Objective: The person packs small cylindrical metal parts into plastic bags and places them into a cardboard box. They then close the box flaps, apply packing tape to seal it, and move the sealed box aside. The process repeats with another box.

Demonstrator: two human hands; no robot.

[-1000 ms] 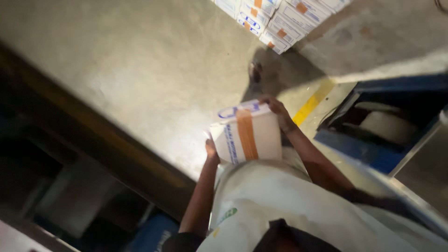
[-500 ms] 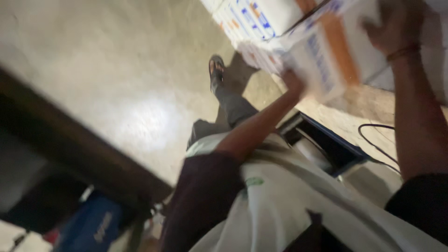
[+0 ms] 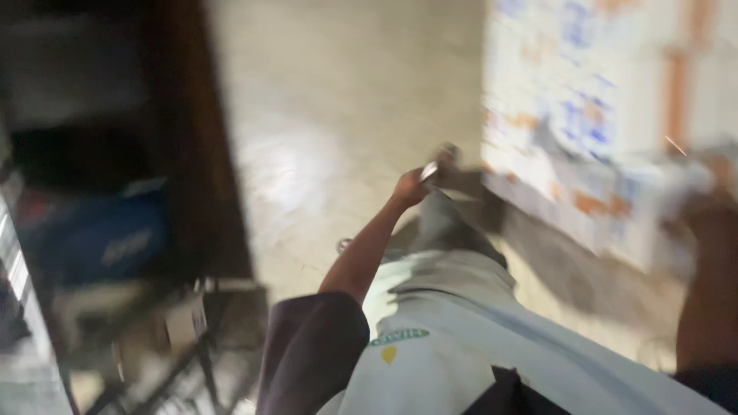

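Two hands show in the head view, both badly blurred. Left hand (image 3: 411, 187) is stretched forward over the pale floor (image 3: 338, 100), well apart from the boxes; something small and pale (image 3: 429, 170) shows at its fingertips, too smeared to name, and I cannot tell how tightly the fingers close on it. Right hand (image 3: 711, 215) is up at the right edge, pressed against the lower corner of the stack of white boxes (image 3: 607, 115) — boxes with blue and orange print and orange tape. Whether that hand grips a box or only rests on it cannot be told. A foot (image 3: 450, 157) sits on the floor just beside the stack's near edge. At left, a dark shelf (image 3: 207, 154) holds a blue bin (image 3: 100, 238).
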